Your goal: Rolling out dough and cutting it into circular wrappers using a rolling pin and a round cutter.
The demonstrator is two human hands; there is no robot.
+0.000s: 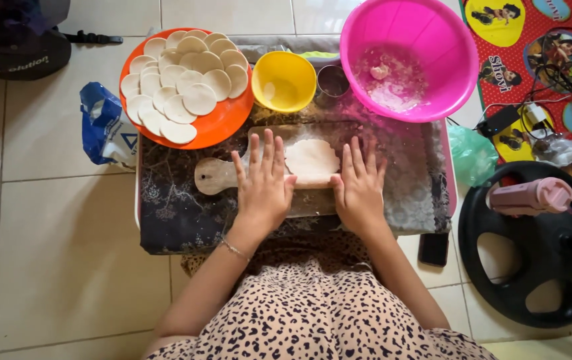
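Note:
My left hand (pixel 263 180) and my right hand (pixel 360 180) lie flat, fingers spread, on a wooden rolling pin (pixel 311 181) that runs across between them. Under the pin a thin round of white dough (pixel 311 157) is spread on a wooden board (pixel 214 175) with a rounded handle at the left. The board rests on a low table (pixel 179 213) covered by a dark patterned cloth dusted with flour. At the back left an orange plate (pixel 222 123) holds several cut dough discs (pixel 182 77).
A yellow bowl (pixel 284 81), a small metal cup (pixel 332 80) and a big pink basin (pixel 409 57) with dough scraps stand at the table's far edge. A blue bag (pixel 102 123) lies left, a green bag (pixel 471 155), a black phone (pixel 434 249) and a black wheel (pixel 539 247) right.

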